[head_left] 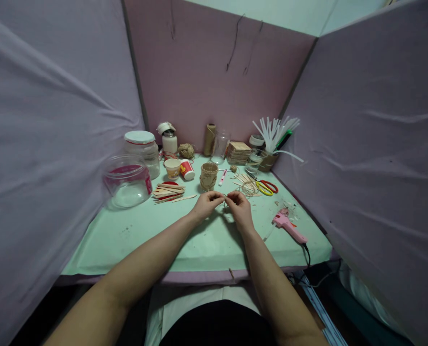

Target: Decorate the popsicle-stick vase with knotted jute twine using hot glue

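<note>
My left hand (207, 205) and my right hand (240, 207) meet above the middle of the table, fingertips pinched close together. Between them is a thin piece of twine (224, 203), bent in a small loop; its ends are hidden by the fingers. Just behind the hands stands a twine-wrapped cup (208, 177), upright and untouched. To the right of it lie a pink-and-white marker (222, 178), loose thin sticks with a coil of twine (249, 188), and scissors (266, 187) with yellow and red handles.
A pink glue gun (289, 226) with a cord lies at the right. Craft sticks (168, 192), paper cups (172, 169) and a clear plastic tub (127, 185) stand left. Along the back are jars, a twine ball (186, 151) and white glue sticks (275, 132). Cloth walls enclose three sides.
</note>
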A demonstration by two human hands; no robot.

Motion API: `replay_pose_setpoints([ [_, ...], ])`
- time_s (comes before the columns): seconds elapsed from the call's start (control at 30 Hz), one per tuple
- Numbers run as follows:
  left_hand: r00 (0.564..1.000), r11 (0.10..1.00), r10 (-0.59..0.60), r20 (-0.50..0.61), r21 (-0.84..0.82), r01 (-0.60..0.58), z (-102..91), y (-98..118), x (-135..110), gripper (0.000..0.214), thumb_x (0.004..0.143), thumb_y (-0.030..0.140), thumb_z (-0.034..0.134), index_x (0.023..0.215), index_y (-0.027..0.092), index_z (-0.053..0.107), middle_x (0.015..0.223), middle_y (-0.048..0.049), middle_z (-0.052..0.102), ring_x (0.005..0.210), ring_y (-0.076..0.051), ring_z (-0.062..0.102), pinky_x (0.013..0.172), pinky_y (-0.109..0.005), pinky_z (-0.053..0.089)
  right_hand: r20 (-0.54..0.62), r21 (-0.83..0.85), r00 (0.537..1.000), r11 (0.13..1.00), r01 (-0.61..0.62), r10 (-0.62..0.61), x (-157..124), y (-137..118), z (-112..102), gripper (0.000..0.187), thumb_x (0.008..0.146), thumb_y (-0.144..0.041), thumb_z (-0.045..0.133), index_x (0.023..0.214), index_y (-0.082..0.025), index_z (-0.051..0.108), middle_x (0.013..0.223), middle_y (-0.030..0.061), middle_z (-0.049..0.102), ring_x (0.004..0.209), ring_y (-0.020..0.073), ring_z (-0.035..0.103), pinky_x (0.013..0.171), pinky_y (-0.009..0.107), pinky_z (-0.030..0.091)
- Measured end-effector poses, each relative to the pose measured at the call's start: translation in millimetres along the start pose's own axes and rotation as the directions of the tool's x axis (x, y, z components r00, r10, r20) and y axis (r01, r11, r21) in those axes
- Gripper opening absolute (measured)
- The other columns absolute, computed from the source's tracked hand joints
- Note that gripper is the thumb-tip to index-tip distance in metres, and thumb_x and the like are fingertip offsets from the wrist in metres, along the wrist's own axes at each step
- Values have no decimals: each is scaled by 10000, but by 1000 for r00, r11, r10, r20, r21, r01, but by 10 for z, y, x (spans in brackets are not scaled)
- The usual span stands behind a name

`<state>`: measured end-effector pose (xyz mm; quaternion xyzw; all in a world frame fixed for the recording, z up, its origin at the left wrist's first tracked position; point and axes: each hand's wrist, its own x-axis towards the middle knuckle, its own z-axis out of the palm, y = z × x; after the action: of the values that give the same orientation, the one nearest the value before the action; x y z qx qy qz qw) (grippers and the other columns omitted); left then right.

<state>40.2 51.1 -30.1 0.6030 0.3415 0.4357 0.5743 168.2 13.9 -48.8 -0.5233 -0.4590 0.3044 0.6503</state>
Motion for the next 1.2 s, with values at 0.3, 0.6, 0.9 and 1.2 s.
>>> replay_pose_setpoints([
  [0.3, 983, 974, 167, -74, 170, -153, -48, -102, 49, 190, 705, 315, 655, 771, 143, 707, 781, -57, 686, 770, -176, 589, 748, -295, 449, -3, -185, 999, 982, 49, -50, -8, -27, 2, 212, 722, -375, 643, 745, -168, 685, 695, 20, 647, 670, 156, 552, 629, 280, 427],
  [0.6, 973, 957, -223, -63, -202, 207, -10, -21, 17, 89, 624, 208, 686, 665, 138, 649, 622, -4, 570, 583, -92, 468, 518, -205, 342, 44, -311, 968, 917, 250, -249, -29, -25, 15, 87, 751, -259, 587, 711, -186, 609, 696, 7, 588, 665, 147, 515, 637, 281, 418],
  [0.9, 924, 846, -368, 105, -374, 380, -57, -6, 12, 126, 620, 197, 694, 658, 125, 597, 587, 5, 511, 524, -65, 425, 454, -179, 274, 114, -251, 963, 931, 267, -245, -62, -77, 38, 39, 746, -237, 567, 728, -203, 566, 735, 6, 577, 667, 145, 513, 624, 276, 424],
  [1.2, 935, 848, -350, 61, -403, 344, -31, 10, 8, 119, 619, 180, 720, 655, 123, 622, 592, 1, 539, 540, -65, 446, 454, -171, 289, 115, -169, 982, 971, 170, -152, -36, -82, 16, 130, 765, -320, 599, 716, -199, 596, 737, 8, 590, 713, 157, 537, 641, 274, 427],
])
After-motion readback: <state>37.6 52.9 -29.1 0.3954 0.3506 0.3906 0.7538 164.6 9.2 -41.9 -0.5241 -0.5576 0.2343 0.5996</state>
